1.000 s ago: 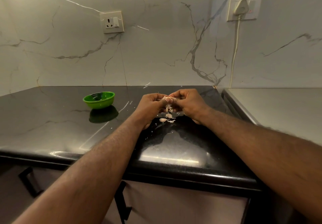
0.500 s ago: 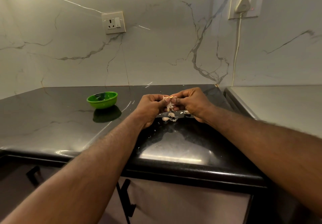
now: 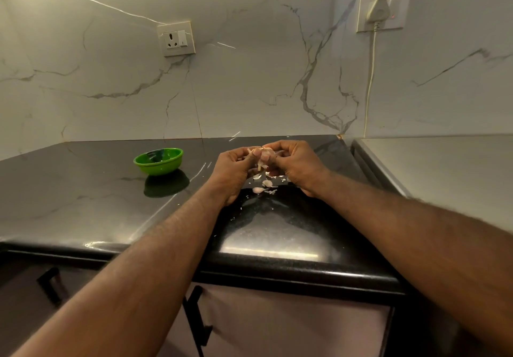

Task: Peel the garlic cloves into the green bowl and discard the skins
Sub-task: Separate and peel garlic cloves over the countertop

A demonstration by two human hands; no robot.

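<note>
Both hands meet above the black counter and pinch one pale garlic clove (image 3: 263, 158) between their fingertips. My left hand (image 3: 232, 170) holds it from the left, my right hand (image 3: 298, 163) from the right, with papery skin hanging down from it. Directly below, loose garlic cloves (image 3: 262, 185) and white skin flakes (image 3: 282, 180) lie on the counter. The green bowl (image 3: 158, 161) stands to the left of my hands, apart from them; what it holds cannot be made out.
The black counter (image 3: 83, 198) ends at a rounded front edge with cabinet handles below. A lighter steel surface (image 3: 444, 173) adjoins on the right. The marble wall carries a socket (image 3: 176, 38) and a plugged-in white cable (image 3: 370, 78).
My hands stay together on the clove and have shifted only slightly; the view has drifted a little, so the bowl appears further right.
</note>
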